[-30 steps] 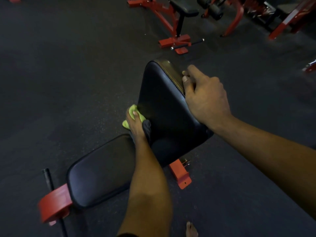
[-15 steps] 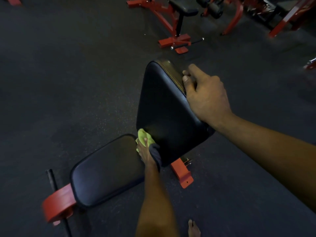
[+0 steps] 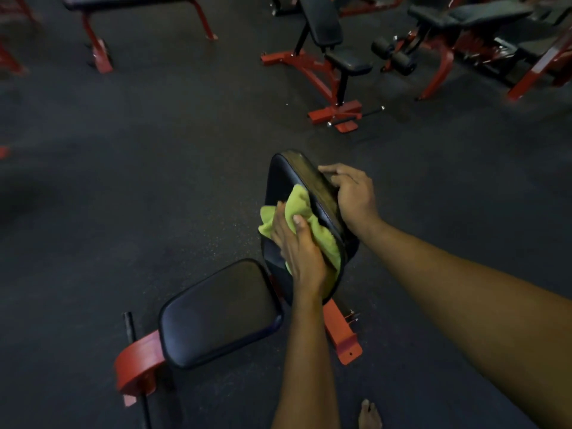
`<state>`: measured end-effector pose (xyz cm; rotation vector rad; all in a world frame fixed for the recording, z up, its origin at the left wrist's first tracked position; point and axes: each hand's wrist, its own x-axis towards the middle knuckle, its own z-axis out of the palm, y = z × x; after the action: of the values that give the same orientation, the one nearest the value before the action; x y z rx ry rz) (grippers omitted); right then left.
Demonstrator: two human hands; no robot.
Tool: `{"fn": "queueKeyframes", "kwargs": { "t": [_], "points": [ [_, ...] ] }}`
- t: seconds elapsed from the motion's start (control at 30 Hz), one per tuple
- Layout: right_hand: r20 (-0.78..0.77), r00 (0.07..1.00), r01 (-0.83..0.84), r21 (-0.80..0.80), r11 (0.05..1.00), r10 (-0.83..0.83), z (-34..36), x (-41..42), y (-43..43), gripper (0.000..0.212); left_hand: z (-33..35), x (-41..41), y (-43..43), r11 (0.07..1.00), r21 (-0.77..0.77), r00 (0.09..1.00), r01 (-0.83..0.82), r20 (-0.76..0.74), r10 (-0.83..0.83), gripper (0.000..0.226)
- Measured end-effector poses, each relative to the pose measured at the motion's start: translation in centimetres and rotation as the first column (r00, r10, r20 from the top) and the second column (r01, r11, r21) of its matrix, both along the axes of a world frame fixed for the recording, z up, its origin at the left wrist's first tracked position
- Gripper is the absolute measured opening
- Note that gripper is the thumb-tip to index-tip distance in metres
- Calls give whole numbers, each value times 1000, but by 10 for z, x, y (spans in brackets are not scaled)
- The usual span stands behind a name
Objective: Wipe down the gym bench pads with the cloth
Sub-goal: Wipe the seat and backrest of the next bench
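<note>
While right hand (image 3: 353,196) grips the backrest edge (image 3: 312,181), left hand (image 3: 300,252) grips cloth (image 3: 298,202).

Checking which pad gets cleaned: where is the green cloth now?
Head view, centre: the green cloth is held by the left hand against the raised back pad, beside the right hand gripping that pad's edge.

This is a gym. Beyond the fingers (image 3: 334,172) of the right hand (image 3: 356,199) stands a red-framed adjustable bench (image 3: 325,29) with black pads. Farther right of them, foam rollers (image 3: 393,55) sit on another red machine (image 3: 442,65). Far to their upper left is a flat bench (image 3: 98,51). Dark speckled rubber flooring (image 3: 154,181) lies under it all.
</note>
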<state>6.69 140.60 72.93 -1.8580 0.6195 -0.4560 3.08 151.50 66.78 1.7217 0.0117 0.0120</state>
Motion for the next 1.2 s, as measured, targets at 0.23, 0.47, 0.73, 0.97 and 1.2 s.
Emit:
{"fn": "queueKeyframes", "kwargs": {
  "t": [0.23, 0.47, 0.73, 0.97, 1.2],
  "points": [
    [-153, 984, 18, 580, 814, 88, -18, -49, -48, 32, 44, 20, -26, 773, 613, 918, 165, 191, -347, 48],
    [-104, 964, -144, 569, 810, 244, -15, -55, -69, 33, 26, 158, -36, 432, 883, 919, 183, 3, -395, 54],
    [-159, 978, -25, 550, 835, 135, -11, -46, -48, 27, 38, 15, -12, 842, 498, 901, 208, 238, -363, 37],
    [-337, 941, 110, 213, 971, -33, -4, -17, -24, 23, 42, 161, -13, 792, 537, 899, 290, 131, -418, 40],
    [-553, 755, 89, -445, 891, -352, 20, 25, 43, 66, 17, 248, -1, 699, 28, 683, 715, -246, -688, 38]
  ]
}}
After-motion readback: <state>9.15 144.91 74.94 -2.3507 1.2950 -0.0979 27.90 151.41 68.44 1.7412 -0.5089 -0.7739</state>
